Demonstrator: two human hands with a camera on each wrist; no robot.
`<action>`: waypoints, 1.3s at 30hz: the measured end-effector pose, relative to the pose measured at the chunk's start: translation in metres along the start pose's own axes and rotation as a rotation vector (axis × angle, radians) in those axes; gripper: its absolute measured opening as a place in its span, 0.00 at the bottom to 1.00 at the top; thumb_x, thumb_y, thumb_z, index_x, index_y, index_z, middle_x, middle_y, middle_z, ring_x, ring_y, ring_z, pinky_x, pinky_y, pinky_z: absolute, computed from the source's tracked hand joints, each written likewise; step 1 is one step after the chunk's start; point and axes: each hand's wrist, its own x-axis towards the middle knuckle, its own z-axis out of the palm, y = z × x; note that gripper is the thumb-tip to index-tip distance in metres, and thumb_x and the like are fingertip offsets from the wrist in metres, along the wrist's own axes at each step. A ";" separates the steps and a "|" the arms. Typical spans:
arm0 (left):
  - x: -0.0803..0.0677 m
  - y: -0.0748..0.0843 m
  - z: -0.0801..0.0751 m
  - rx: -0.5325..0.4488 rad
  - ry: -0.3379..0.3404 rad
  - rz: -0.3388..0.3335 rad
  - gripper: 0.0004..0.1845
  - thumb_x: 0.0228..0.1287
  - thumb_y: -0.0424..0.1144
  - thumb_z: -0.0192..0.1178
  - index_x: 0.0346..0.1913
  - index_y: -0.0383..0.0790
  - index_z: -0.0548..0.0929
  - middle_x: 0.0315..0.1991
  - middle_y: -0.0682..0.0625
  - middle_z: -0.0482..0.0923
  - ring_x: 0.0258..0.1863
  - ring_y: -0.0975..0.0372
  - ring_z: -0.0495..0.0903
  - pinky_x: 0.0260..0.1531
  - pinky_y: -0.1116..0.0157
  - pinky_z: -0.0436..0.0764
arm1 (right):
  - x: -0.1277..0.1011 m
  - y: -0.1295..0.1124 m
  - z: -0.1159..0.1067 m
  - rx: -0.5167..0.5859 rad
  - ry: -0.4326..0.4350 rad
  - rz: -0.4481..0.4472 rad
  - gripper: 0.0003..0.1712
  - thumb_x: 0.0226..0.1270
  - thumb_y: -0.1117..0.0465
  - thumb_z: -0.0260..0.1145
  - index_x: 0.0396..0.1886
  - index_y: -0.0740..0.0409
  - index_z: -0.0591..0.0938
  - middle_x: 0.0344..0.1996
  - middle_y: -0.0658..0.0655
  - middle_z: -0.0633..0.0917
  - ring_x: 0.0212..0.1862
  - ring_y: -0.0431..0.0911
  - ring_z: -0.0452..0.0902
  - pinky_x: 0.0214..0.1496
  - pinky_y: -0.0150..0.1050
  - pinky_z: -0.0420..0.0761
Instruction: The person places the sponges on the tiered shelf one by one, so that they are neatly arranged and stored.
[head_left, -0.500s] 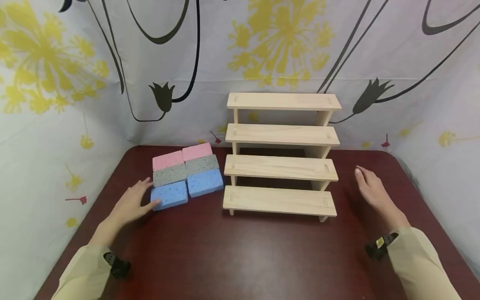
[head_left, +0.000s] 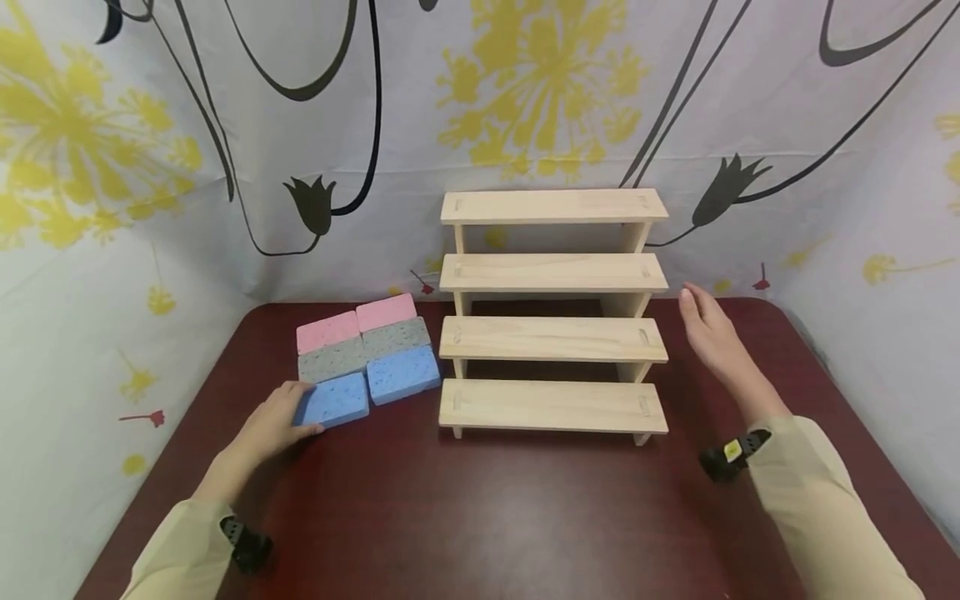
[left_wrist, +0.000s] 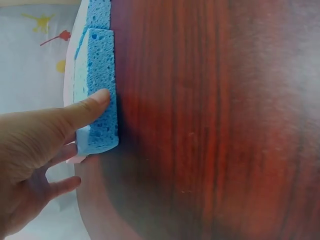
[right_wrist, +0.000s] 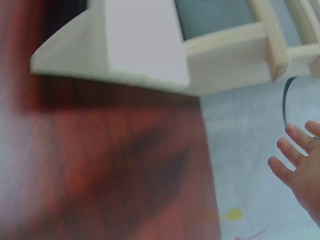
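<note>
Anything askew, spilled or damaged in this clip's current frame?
Nothing stands out. Six sponges sit in a tidy two-by-three block, slightly angled to the table edge. The left hand touches the near-left blue sponge. The wooden stepped shelf stands upright and bare; the right hand hovers beside it.

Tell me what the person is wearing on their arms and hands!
Both arms wear long, loose, pale khaki sleeves. The left hand and right hand are bare, no gloves. A small black device sits at each wrist; the right one shows a yellow patch.
</note>
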 end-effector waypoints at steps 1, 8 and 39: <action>0.002 0.001 0.000 0.001 0.002 -0.002 0.37 0.50 0.41 0.69 0.60 0.26 0.66 0.57 0.28 0.67 0.54 0.40 0.68 0.53 0.41 0.69 | 0.003 -0.004 0.000 0.007 0.001 -0.004 0.41 0.73 0.39 0.29 0.72 0.66 0.46 0.69 0.75 0.51 0.70 0.70 0.45 0.66 0.67 0.48; 0.013 0.007 -0.006 -0.018 -0.037 -0.049 0.40 0.40 0.42 0.75 0.57 0.29 0.70 0.55 0.30 0.69 0.52 0.43 0.69 0.52 0.41 0.70 | 0.020 -0.025 0.003 0.075 0.041 -0.042 0.40 0.73 0.41 0.36 0.73 0.65 0.47 0.69 0.73 0.53 0.69 0.68 0.50 0.67 0.63 0.52; 0.014 0.011 -0.015 0.041 -0.102 -0.025 0.38 0.38 0.42 0.75 0.52 0.28 0.70 0.48 0.33 0.70 0.46 0.46 0.67 0.46 0.46 0.73 | 0.034 -0.025 0.035 0.450 0.101 0.006 0.31 0.73 0.48 0.42 0.74 0.45 0.52 0.73 0.59 0.55 0.73 0.54 0.52 0.73 0.52 0.53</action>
